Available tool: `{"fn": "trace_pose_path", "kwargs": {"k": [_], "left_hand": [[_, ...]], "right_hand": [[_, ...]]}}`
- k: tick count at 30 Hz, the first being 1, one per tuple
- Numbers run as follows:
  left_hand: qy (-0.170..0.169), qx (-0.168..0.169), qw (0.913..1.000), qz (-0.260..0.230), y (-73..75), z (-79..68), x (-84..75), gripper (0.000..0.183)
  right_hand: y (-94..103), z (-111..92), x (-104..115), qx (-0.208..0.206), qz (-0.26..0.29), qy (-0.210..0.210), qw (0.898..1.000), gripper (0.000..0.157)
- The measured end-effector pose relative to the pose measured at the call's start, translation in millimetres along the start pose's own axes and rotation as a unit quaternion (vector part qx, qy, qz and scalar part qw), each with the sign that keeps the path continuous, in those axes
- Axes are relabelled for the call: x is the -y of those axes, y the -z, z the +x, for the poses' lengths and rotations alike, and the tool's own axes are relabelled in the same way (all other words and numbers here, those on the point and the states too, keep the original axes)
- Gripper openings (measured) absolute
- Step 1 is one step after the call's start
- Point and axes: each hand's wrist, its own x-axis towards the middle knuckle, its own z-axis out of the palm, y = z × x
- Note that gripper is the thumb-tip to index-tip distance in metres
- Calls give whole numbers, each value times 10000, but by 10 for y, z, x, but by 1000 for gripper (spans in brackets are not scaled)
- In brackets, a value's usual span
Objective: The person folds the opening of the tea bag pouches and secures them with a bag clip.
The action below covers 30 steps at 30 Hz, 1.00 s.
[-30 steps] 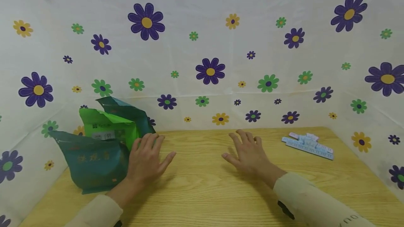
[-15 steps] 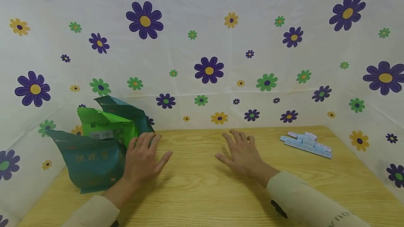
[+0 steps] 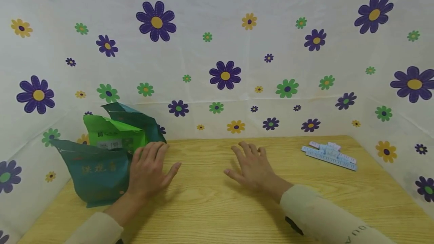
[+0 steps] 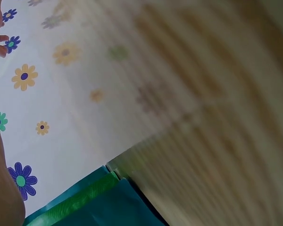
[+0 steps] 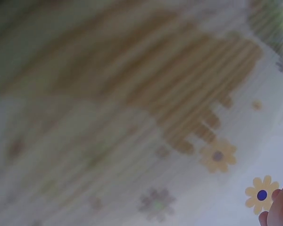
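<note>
My left hand (image 3: 147, 172) hovers over the table with fingers spread and holds nothing. It overlaps the right side of a dark teal pouch (image 3: 98, 176) in the head view. Behind that pouch stand a bright green pouch (image 3: 112, 127) and another teal pouch (image 3: 135, 118). The lower edges of the pouches, such as the front teal one (image 4: 118, 207), show at the bottom of the left wrist view. My right hand (image 3: 254, 168) is held over the middle of the table, fingers apart and holding nothing. Farther right lie pale blue and pink sealing clips (image 3: 330, 154), bunched together.
The wood-grain table (image 3: 203, 206) is walled at the back and both sides by a white cloth (image 3: 190, 55) printed with purple, yellow and green flowers. In the right wrist view, a blurred reflection of a hand shows on the glossy tabletop (image 5: 108, 84).
Both hands have drifted slightly left in the head view, the right one more. Their fingers stay spread. Pouches and clips stay where they stood.
</note>
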Motion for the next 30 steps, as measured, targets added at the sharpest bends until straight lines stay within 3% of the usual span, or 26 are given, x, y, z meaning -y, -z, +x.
{"fn": "trace_pose_path", "kwargs": {"k": [7,17,23,30], "left_hand": [[-116,-211,9997,-105,28,-22,37,71],[-134,-628,9977,-226,79,-51,98,72],[-188,-1328,9892,-591,148,-71,140,63],[-517,-2582,9623,-678,224,12,146,54]], "right_hand": [[-12,27,94,-73,18,175,9998,82],[-19,51,164,-630,-187,653,9957,84],[-23,63,179,-791,20,848,9933,80],[-15,78,203,-860,78,951,9917,79]]}}
